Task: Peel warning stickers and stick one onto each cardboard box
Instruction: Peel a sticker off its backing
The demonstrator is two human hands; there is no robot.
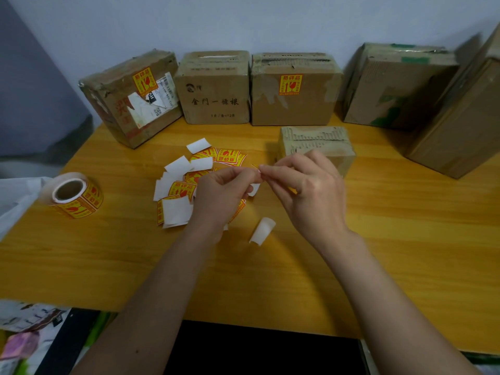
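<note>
Both hands meet above the middle of the wooden table (pixel 378 239). My left hand (pixel 221 193) pinches the white backing (pixel 255 189) of one warning sticker. My right hand (pixel 305 185) pinches the sticker's yellow edge (pixel 255 166) at the same spot. A pile of cut yellow-and-red stickers (pixel 186 185) lies under and left of my left hand. Several cardboard boxes stand along the wall. The far-left box (pixel 130 104) and the third box (pixel 295 90) each carry a sticker. The second box (pixel 213 90) and the small box (pixel 316 147) behind my right hand show none.
A sticker roll (pixel 73 196) lies at the table's left. A curled white backing piece (pixel 262 230) rests near my forearms. Two larger boxes (pixel 397 85) (pixel 460 117) stand at the right. A white bag (pixel 13 201) hangs over the left edge.
</note>
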